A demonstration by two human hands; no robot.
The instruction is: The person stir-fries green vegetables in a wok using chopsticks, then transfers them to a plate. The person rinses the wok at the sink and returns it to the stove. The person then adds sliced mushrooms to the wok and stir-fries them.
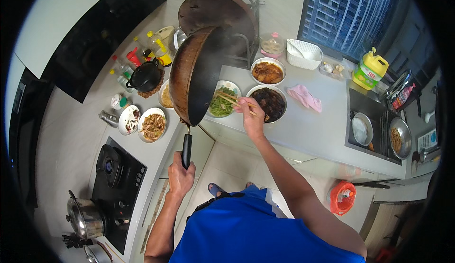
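My left hand grips the black handle of a wok. The wok is tipped on its side, its dark inside facing right, with faint steam at its upper rim. Between the fingers of my right hand is a pair of wooden chopsticks. Their tips reach over a plate of green beans, part of which is hidden behind the wok. Just right of my right hand stands a bowl of dark braised food. Behind it is a bowl of brown food in sauce.
A gas hob with a steel pot lies at left. Plates of shredded food and dried chillies, a black pot and several bottles line the counter. A pink cloth lies right, before the sink. A large wok lid stands behind.
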